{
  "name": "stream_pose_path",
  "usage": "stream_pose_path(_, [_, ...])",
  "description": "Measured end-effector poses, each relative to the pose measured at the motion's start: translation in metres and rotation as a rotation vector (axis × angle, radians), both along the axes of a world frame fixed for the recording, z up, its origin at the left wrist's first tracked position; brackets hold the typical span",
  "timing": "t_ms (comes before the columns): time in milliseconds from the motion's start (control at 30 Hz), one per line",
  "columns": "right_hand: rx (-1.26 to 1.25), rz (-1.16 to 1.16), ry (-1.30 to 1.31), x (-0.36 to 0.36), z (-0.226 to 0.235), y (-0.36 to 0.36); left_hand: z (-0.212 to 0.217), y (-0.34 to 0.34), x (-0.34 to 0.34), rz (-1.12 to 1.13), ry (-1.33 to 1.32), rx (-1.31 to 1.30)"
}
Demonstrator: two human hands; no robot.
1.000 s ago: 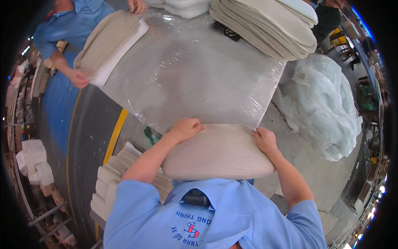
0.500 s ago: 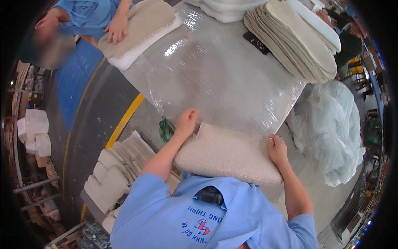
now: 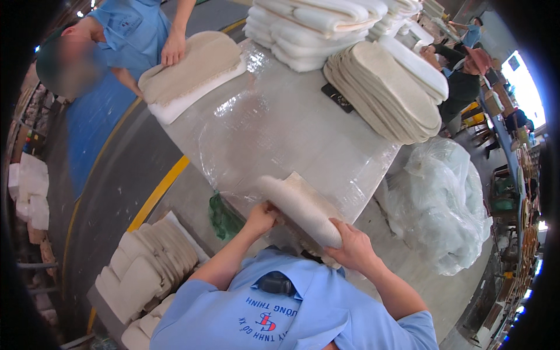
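A beige textured cushion (image 3: 303, 211) is tipped up on its long side at the near edge of the table, close to my body. My left hand (image 3: 262, 219) has its fingers closed on the cushion's left end. At the other end my right hand (image 3: 352, 248) grips it, thumb lying over the upper face. The cushion's underside and the tips of my left fingers are hidden.
The table (image 3: 268, 137) is covered in clear plastic film. Stacked beige covers (image 3: 385, 96) and white padding (image 3: 309, 29) lie at its far side. A co-worker's hand (image 3: 173, 49) presses a beige piece (image 3: 192, 61). Bundled plastic (image 3: 437, 210) stands right; finished cushions (image 3: 137, 262) left.
The cushion has gone from lying nearly flat to standing tipped on its side. My left hand has come down onto its end, and my right hand has shifted left with it. The view has moved.
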State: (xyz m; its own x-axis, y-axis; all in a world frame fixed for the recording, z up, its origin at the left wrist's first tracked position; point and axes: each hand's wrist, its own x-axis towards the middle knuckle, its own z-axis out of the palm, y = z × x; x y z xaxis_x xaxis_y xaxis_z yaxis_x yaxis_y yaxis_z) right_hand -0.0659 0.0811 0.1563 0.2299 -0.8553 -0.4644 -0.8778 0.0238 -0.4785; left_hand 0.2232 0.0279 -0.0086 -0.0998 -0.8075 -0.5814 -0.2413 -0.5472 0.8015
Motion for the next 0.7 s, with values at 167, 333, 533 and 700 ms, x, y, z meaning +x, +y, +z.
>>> stream_pose_path(167, [0.067, -0.521, -0.559, -0.05, -0.011, -0.011, 0.002, -0.03, -0.038, -0.046, 0.001, -0.237])
stream_pose_path(333, [-0.111, -0.957, -0.944, -0.101, -0.017, 0.026, 0.059, -0.048, -0.122, -0.184, 0.038, 0.154])
stream_pose_path(533, [-0.382, -1.221, -1.314, -0.069, -0.02, 0.036, 0.062, -0.11, -0.21, -0.35, 0.102, -0.018])
stream_pose_path(700, [-0.171, -1.33, -1.316, -0.027, -0.005, 0.071, 0.063, -0.133, -0.245, -0.713, -0.086, -0.394])
